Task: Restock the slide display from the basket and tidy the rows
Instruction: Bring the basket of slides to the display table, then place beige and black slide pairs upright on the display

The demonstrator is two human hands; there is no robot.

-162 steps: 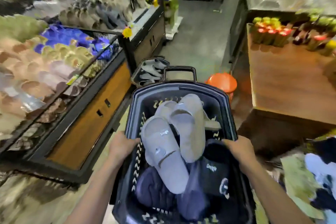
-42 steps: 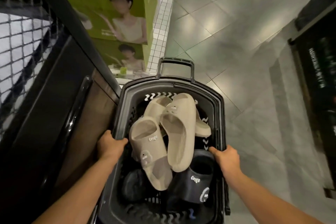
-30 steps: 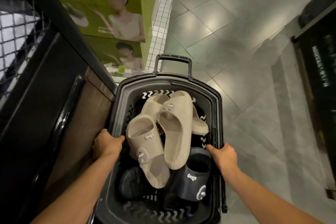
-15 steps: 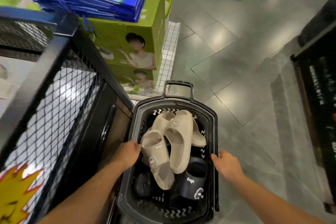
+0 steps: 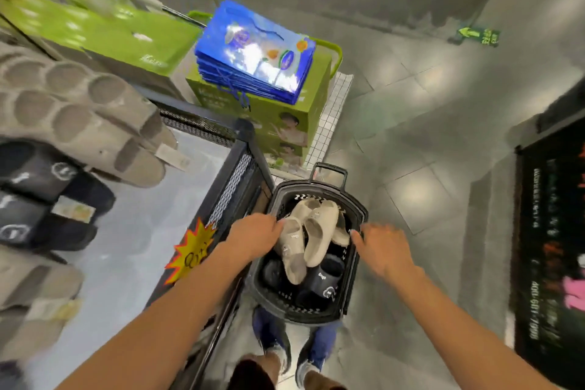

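Pointing handle-end away, basket [image 5: 361, 212] lengthwise fwd, left hand [image 5: 253, 233] fingers at rim, grip unclear, right hand [image 5: 384, 245] fingers spread, empty.

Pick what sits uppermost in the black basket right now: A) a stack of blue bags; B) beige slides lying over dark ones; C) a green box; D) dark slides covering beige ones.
B: the beige slides lie on top in the basket, with the dark slides showing beneath them at the near end.
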